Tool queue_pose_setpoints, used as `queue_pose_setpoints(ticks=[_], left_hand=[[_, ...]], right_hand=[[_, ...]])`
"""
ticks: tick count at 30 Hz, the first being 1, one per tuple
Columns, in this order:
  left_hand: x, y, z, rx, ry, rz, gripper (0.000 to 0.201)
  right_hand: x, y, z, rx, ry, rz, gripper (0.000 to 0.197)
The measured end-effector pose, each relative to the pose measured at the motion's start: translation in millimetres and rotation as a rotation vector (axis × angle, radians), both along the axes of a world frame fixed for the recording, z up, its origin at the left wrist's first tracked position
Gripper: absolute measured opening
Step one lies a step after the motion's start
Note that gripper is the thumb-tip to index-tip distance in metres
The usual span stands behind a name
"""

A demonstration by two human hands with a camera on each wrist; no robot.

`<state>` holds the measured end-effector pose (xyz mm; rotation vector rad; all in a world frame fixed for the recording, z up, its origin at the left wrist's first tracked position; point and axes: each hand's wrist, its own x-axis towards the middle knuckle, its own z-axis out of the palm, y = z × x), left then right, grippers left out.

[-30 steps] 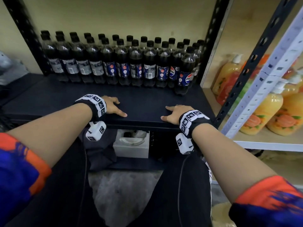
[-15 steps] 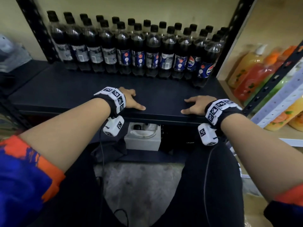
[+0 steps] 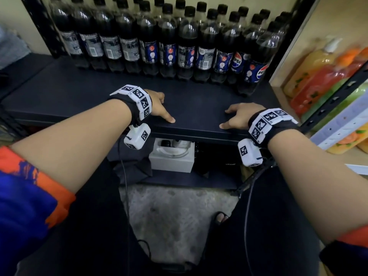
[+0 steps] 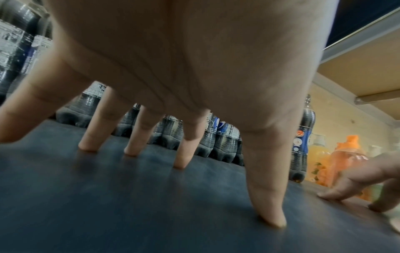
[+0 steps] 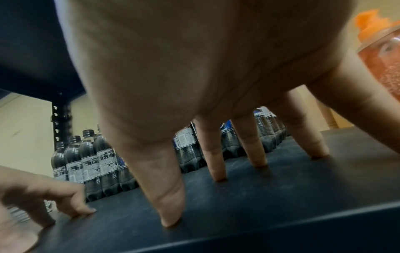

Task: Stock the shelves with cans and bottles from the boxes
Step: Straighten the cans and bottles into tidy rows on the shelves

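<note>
Two rows of dark cola bottles (image 3: 187, 46) with black caps stand along the back of the dark shelf board (image 3: 83, 92). My left hand (image 3: 159, 108) rests on the front part of the board, its fingers (image 4: 184, 150) spread and their tips touching the surface. My right hand (image 3: 239, 118) rests the same way a little to the right, with its fingertips (image 5: 218, 164) on the board. Neither hand holds anything. The same cola bottles (image 4: 225, 142) show behind the fingers in the left wrist view, and the cola bottles (image 5: 90, 164) also show in the right wrist view.
Orange, red and green pump bottles (image 3: 318, 76) fill the neighbouring shelf unit on the right. A black upright (image 3: 286, 34) stands between the two units. Under the board sit a white box (image 3: 172, 156) and dark items. Grey floor (image 3: 175, 216) lies between my legs.
The view has drawn closer to the shelf and tilted down. Both hands stay flat on the board in the same places.
</note>
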<state>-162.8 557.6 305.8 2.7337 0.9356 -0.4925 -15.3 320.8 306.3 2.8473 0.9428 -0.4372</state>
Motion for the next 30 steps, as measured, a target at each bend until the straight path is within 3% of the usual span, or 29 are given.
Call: queue_pose_setpoints(ticks=[11, 16, 21, 25, 30], left_hand=[[19, -13, 16, 0.063, 0.045, -0.014, 0.08], [53, -31, 68, 0.09, -0.293, -0.084, 0.062], [106, -54, 111, 0.079, -0.624, -0.171, 0.053], [153, -75, 130, 0.069, -0.792, -0.284, 0.061], [199, -91, 131, 0.071, -0.822, -0.391, 0.07]], right_hand=[[4, -11, 9, 0.087, 0.049, 0.032, 0.075], [31, -24, 53, 0.437, -0.104, -0.083, 0.061], [62, -24, 91, 0.73, -0.289, -0.197, 0.076], [84, -15, 101, 0.803, -0.321, -0.271, 0.085], [104, -1, 94, 0.785, -0.286, -0.276, 0.091]])
